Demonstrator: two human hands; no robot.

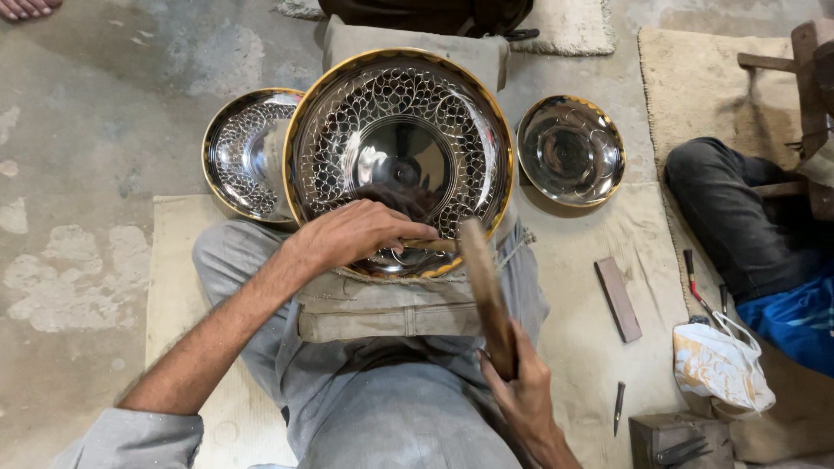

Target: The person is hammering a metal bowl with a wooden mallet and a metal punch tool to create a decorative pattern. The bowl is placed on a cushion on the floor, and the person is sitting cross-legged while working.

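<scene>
Large metal bowl (400, 148) at frame centre, on padded lap rest; pierced pattern rings it. Left hand (352, 234) closed on thin tool, probably chisel, at near rim. Right hand (521, 386) grips wooden mallet (486, 291), raised.

Three engraved metal bowls (400, 156), two hands (356, 233), one wooden mallet (486, 295), perhaps three small chisels (695, 282).

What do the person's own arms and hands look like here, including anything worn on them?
Both hands are bare: no gloves, rings or watch show. The left hand joins a bare forearm, with a light grey sleeve rolled up near the elbow. The right hand shows only to its bare wrist.
</scene>
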